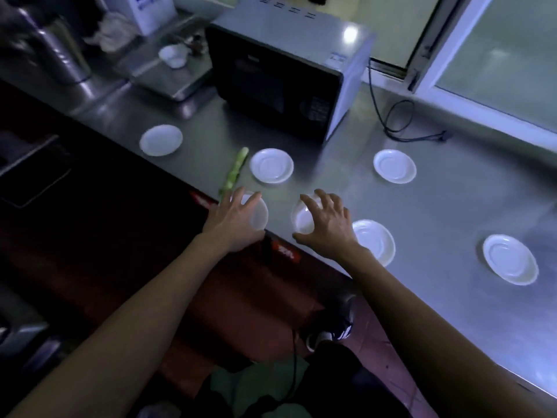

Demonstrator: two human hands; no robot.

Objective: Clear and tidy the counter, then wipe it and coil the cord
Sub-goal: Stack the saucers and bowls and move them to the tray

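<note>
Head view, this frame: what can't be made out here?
- Saucer under the left hand: mostly covered by the hand; grip unclear.
- Saucer under the right hand: spread fingers hide it; contact unclear.
- Cord: its start is hidden behind the microwave.
- White box: cut off by the top edge, print blurred.

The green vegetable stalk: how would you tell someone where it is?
Start at the black microwave on the steel counter. In front of it, near the counter's front edge, the green vegetable stalk lies between two white saucers, its near end beside the left hand. It is the only long, green thing among round white dishes.
</note>
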